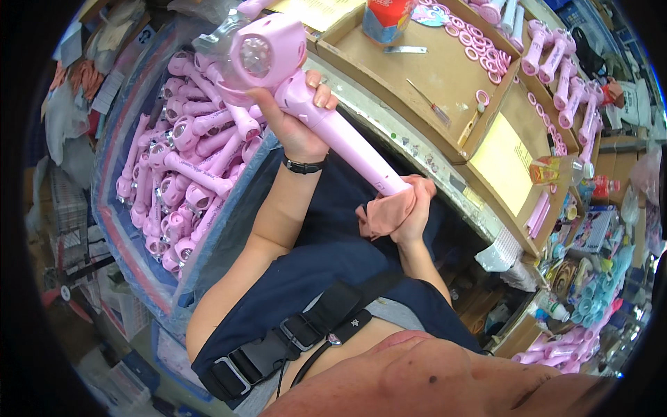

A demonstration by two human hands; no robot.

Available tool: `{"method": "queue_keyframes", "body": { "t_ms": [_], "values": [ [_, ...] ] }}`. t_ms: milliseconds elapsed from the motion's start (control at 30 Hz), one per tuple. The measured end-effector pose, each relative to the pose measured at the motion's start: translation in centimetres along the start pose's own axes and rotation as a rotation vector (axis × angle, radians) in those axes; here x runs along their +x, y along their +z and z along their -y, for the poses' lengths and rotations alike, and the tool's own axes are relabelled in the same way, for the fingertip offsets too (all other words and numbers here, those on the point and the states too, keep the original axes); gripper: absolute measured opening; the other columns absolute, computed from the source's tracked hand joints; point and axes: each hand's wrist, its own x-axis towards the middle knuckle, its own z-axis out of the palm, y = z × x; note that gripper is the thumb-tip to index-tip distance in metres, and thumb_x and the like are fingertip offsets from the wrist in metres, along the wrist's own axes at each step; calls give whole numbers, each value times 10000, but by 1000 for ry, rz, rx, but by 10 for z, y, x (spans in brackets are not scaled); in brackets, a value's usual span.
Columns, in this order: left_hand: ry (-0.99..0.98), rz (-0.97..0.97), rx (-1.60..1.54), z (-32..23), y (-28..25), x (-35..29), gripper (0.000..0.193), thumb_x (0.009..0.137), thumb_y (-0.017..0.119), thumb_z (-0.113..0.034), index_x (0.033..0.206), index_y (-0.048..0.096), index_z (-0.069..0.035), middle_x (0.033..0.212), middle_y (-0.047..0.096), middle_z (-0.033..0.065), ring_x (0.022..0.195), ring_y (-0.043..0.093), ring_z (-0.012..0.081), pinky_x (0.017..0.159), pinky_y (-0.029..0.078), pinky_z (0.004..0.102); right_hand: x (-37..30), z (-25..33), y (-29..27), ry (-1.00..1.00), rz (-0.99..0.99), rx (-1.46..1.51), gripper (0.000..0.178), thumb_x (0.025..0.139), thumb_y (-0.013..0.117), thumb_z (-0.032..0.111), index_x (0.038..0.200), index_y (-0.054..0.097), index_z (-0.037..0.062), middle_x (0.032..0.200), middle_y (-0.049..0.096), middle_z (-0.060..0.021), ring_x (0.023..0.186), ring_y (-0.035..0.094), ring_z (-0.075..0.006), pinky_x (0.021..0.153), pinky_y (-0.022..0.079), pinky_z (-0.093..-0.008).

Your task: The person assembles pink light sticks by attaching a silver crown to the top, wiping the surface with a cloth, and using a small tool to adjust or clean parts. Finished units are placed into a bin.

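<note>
A large pink toy wand slants across the space in front of me, its rounded head with a clear faceted window at the upper left. My left hand wraps around the neck just below that head. At the lower end of the handle, my right hand grips a peach-coloured cloth pressed against the wand. The cloth covers the handle's tip, and some of the right fingers are hidden. A clear plastic part sits at the head's left side.
To the left, a blue-lined bin holds many similar pink wands. At upper right, cardboard trays on the bench carry pink rings, a screwdriver, a red drink carton and yellow paper. More pink wands lie beyond.
</note>
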Motion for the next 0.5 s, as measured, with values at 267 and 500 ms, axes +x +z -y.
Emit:
{"method": "queue_keyframes", "body": {
  "t_ms": [267,500],
  "values": [
    [-143,132,-501,-17,-12,10,942,677,674,-671,1222,422,55,824,491,41,657,488,114,601,453,246,-5,24,-15,974,861,469,416,922,384,359,960,578,-6,665,587,-93,478,491,-197,449,433,-325],
    [-88,-116,-587,-48,-42,20,849,646,769,-565,1106,455,76,816,515,37,690,527,114,663,506,248,-4,40,-34,553,681,446,447,948,358,347,1060,494,-64,534,495,-108,403,449,-184,392,388,-283]
  ]
}}
